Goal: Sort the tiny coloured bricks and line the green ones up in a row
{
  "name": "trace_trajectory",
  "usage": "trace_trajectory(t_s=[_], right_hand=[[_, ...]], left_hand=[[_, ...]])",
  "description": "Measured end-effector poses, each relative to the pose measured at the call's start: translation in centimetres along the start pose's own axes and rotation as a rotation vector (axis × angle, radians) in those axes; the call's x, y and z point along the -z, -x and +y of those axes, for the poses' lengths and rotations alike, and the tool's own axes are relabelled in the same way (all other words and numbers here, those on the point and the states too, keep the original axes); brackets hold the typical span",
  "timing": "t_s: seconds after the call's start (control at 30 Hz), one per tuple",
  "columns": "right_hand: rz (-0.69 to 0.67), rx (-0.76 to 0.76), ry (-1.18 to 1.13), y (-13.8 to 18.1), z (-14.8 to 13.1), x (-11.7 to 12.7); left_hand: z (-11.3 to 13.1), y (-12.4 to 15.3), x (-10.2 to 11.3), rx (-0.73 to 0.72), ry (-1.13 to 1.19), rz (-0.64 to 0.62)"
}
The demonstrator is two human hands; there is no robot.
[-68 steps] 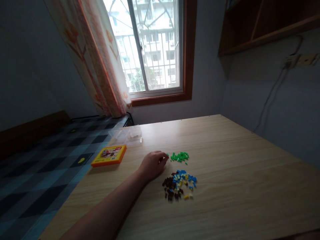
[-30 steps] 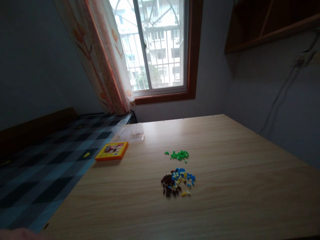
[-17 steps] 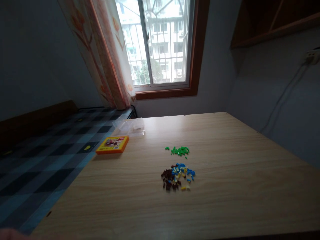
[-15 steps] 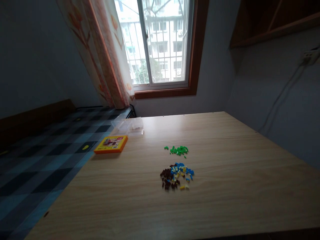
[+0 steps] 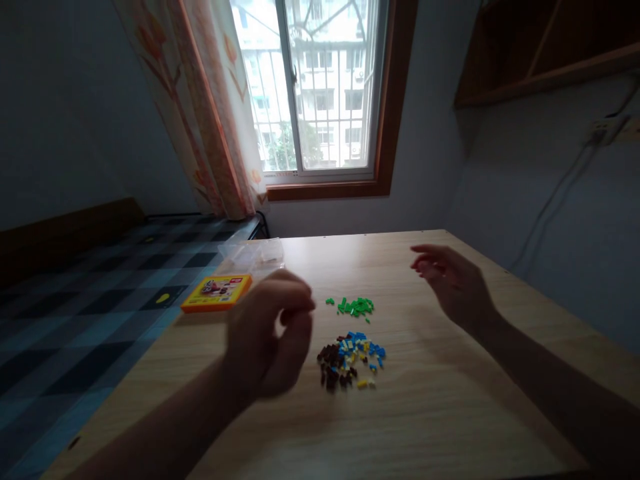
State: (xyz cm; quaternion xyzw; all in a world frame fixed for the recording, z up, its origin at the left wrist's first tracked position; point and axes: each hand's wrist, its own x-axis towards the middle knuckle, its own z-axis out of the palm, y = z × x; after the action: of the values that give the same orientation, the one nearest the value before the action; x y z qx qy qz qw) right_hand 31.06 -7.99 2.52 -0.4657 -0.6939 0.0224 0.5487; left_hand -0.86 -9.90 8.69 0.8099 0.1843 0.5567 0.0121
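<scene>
My left hand [image 5: 273,337] hovers over the table left of the brick piles, its fingers curled in and thumb close to the forefinger; nothing shows in it. To the right, my right hand [image 5: 453,283] hangs in the air, loosely open and holding nothing, the forefinger pointing left. Between the hands lies a small heap of green toy bricks [image 5: 356,307]. Nearer to me is a mixed pile: dark brown bricks [image 5: 331,363] on its left, blue bricks [image 5: 377,351] on its right, with yellow and cream ones among them.
A flat orange-and-yellow box [image 5: 217,293] lies at the table's left edge, partly behind my left hand. Clear plastic packaging [image 5: 255,253] sits behind it. The wooden table [image 5: 400,420] adjoins a bed with a checked cover [image 5: 95,320]; a window [image 5: 330,100] is beyond.
Both my hands have come into view, the left from the lower left and the right from the lower right. The view has shifted slightly; the brick piles look unchanged.
</scene>
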Motion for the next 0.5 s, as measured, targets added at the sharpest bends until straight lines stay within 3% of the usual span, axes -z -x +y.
trace_trajectory(t_s=[0.13,0.27,0.37,0.5], right_hand=[[-0.208,-0.088,-0.060,0.3,4.5,-4.0],[-0.354,-0.202,-0.239,0.3,7.1,-6.9],[-0.454,-0.283,-0.389,-0.5,6.8,-8.3],[-0.578,-0.341,-0.514,-1.8,6.0,-10.3]], left_hand=[[-7.7,1.5,-3.7,0.190,-0.221,-0.413],[-14.4,4.0,-6.3,0.324,-0.286,-0.495],[-16.2,5.0,-7.1,0.391,-0.238,-0.544],[-16.4,5.3,-7.3,0.372,-0.135,-0.599]])
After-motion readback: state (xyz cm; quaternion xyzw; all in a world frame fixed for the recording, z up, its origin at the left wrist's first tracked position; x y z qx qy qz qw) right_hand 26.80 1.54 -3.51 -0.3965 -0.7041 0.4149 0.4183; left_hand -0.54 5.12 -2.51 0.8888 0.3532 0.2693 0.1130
